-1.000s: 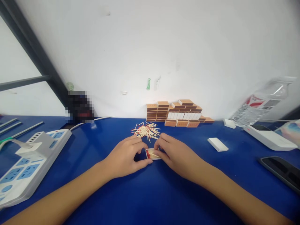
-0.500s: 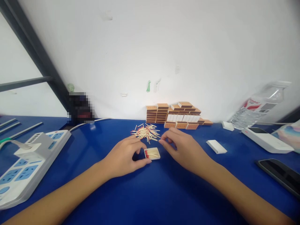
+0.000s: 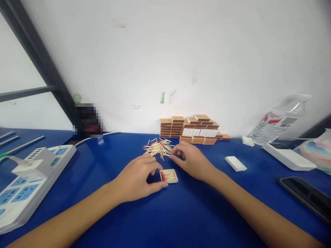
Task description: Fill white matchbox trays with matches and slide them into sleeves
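A small white matchbox tray (image 3: 172,181) lies on the blue table, partly filled with red-headed matches (image 3: 168,175). My left hand (image 3: 142,177) grips its left end between thumb and fingers. Just behind the tray is a loose heap of matches (image 3: 158,148), their heads pointing in various directions. My right hand (image 3: 190,160) is at the right edge of this heap, thumb and forefinger drawn close together. Whether a match is between those fingertips is too small to tell.
Stacked matchboxes (image 3: 172,127) line the wall behind the heap. To the right are a white box (image 3: 236,163), a tilted water bottle (image 3: 280,119), a white device (image 3: 289,158) and a phone (image 3: 306,196). A power strip (image 3: 38,186) occupies the left side.
My right hand has shifted left to the heap's edge. The matches in the tray lie more spread out. My left hand keeps its grip; the whole view has shifted slightly.
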The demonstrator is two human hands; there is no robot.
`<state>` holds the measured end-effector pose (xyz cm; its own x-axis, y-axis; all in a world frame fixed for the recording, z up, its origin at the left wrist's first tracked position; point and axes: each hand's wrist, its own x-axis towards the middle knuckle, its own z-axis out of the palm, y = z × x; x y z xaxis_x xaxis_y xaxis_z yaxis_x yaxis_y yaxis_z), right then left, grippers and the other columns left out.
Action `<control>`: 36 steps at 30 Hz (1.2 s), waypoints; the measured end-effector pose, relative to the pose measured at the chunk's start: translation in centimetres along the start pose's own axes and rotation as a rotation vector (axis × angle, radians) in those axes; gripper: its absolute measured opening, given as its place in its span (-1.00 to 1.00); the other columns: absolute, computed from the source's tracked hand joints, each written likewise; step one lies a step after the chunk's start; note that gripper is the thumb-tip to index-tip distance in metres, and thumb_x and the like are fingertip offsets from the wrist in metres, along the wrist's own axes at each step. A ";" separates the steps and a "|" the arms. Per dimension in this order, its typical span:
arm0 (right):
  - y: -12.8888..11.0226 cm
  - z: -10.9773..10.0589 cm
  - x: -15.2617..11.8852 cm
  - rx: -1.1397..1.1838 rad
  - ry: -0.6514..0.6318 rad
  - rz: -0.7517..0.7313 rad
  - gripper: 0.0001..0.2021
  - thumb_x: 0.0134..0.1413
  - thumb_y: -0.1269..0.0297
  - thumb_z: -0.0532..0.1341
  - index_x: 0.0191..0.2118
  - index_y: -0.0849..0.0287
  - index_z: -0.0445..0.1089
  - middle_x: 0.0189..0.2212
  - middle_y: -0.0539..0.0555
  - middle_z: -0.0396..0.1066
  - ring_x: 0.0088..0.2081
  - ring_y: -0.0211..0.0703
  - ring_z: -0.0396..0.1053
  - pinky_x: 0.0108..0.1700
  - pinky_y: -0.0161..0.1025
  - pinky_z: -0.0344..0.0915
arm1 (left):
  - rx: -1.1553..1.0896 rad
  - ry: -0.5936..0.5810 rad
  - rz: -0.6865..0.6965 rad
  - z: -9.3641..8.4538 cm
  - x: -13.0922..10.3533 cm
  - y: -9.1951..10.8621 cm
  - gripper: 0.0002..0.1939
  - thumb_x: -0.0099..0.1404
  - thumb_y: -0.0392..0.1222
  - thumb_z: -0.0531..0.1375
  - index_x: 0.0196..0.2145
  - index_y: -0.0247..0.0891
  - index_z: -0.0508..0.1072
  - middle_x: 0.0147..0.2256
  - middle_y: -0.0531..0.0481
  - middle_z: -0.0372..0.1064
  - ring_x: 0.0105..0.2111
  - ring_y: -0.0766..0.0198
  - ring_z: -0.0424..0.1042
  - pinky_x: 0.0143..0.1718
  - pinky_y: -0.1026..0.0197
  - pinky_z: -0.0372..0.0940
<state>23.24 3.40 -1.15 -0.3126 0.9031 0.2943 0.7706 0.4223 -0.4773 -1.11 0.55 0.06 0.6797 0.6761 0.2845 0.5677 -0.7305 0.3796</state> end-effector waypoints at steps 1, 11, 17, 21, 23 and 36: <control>0.1 0.3 0.4 0.006 -0.016 0.010 -0.89 0.26 0.30 0.30 -0.31 0.16 0.46 -0.32 0.02 0.37 -0.33 -0.20 0.32 -0.27 -0.24 0.20 | 0.003 -0.008 0.004 0.0 0.0 0.0 -0.72 0.31 0.06 0.37 -0.20 -0.20 0.55 -0.37 0.04 0.36 -0.32 0.21 0.35 -0.26 0.14 0.25; 0.7 -0.5 0.0 -0.118 -0.087 0.034 -0.88 0.36 0.35 0.21 -0.27 0.17 0.42 -0.25 0.09 0.42 -0.25 -0.13 0.40 -0.21 -0.22 0.25 | 0.052 0.027 -0.023 -0.6 0.3 -1.5 -0.72 0.33 0.07 0.34 -0.21 -0.20 0.54 -0.38 0.02 0.38 -0.31 0.18 0.36 -0.27 0.15 0.25; -0.3 -1.8 -1.9 -0.144 -0.101 -0.040 -0.89 0.40 0.38 0.17 -0.23 0.15 0.39 -0.21 0.08 0.40 -0.26 -0.13 0.41 -0.21 -0.20 0.29 | 0.053 0.043 -0.008 -0.2 0.2 -1.6 -0.73 0.33 0.06 0.34 -0.20 -0.20 0.54 -0.38 0.03 0.38 -0.31 0.20 0.35 -0.28 0.15 0.24; -2.0 -1.7 -2.6 -0.141 -0.106 -0.103 -0.90 0.39 0.39 0.19 -0.23 0.15 0.39 -0.20 0.07 0.39 -0.30 -0.17 0.38 -0.26 -0.22 0.29 | 0.048 0.036 -0.018 0.0 0.2 -1.5 -0.72 0.33 0.04 0.35 -0.17 -0.21 0.54 -0.38 0.03 0.37 -0.31 0.19 0.35 -0.26 0.14 0.25; -2.6 -1.5 -2.7 -0.135 -0.108 -0.160 -0.91 0.38 0.40 0.21 -0.24 0.15 0.39 -0.21 0.07 0.40 -0.30 -0.18 0.37 -0.27 -0.24 0.29 | 0.043 0.024 -0.024 -0.1 0.1 -1.3 -0.72 0.33 0.04 0.35 -0.16 -0.21 0.54 -0.38 0.03 0.38 -0.31 0.18 0.35 -0.25 0.13 0.25; -2.5 -1.4 -3.1 0.007 -0.201 -0.180 -0.92 0.38 0.36 0.21 -0.18 0.09 0.46 -0.19 0.03 0.38 -0.27 -0.21 0.37 -0.26 -0.25 0.26 | 0.062 0.011 0.038 0.1 0.1 -0.7 -0.74 0.34 0.02 0.33 -0.16 -0.21 0.53 -0.36 0.01 0.39 -0.29 0.17 0.37 -0.24 0.12 0.28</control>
<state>23.07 -0.60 0.34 -0.5485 0.8106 0.2051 0.6890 0.5772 -0.4383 -1.38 1.13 -0.27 0.6962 0.6485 0.3078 0.5697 -0.7600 0.3128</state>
